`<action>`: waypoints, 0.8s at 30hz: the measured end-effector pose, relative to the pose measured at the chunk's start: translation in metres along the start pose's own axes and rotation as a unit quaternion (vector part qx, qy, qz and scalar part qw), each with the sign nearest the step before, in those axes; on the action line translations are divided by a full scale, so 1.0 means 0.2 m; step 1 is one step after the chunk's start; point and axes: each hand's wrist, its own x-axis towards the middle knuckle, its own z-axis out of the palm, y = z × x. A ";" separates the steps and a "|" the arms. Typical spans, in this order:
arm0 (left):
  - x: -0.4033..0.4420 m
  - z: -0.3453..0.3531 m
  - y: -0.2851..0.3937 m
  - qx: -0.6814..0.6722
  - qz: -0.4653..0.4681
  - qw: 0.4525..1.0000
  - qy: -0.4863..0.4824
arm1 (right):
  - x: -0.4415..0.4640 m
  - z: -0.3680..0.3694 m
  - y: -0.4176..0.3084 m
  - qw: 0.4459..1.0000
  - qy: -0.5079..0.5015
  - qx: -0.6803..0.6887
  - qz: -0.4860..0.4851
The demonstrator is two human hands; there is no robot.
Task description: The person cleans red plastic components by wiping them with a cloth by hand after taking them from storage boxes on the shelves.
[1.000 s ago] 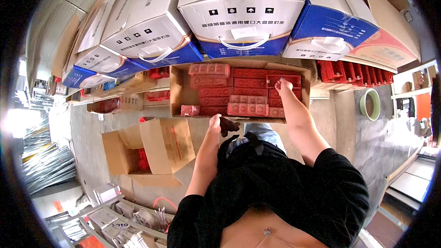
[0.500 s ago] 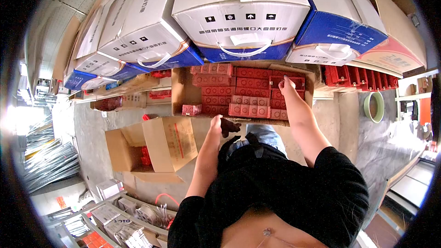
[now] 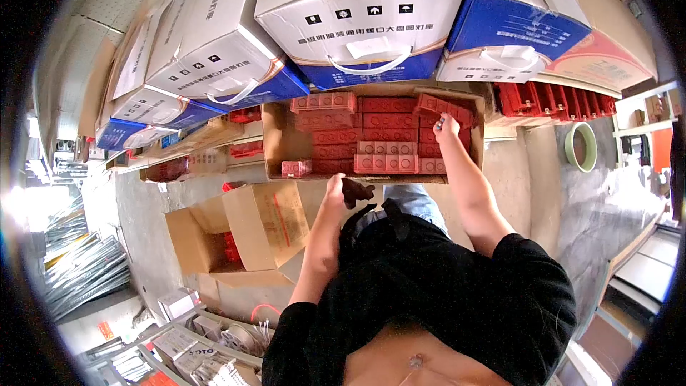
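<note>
White-and-blue cartons point(image 3: 361, 28) reading "高级明暗装通用螺口大盘圆灯座" stand behind an open cardboard box point(image 3: 279, 132); inside, the right hand point(image 3: 447, 126) grips a tilted red plastic block point(image 3: 437, 106). The left hand's point(image 3: 336, 187) grip is unclear.

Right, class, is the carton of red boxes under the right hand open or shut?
The carton is open: rows of red boxes show inside from above, and the right hand reaches in.

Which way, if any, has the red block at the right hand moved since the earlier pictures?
Yes: against the carton, the red block has shifted up the picture and now slants.
</note>
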 end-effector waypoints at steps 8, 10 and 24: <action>-0.02 0.00 0.05 0.011 0.012 0.999 -0.045 | 0.07 -0.47 0.23 0.996 0.028 0.083 0.016; -0.02 0.00 0.04 0.012 0.012 0.998 -0.052 | -0.01 -0.51 0.24 0.996 0.071 0.052 0.033; -0.07 -0.07 -0.01 -0.009 -0.014 0.995 -0.100 | -0.40 0.01 0.45 0.977 0.002 -0.199 -0.069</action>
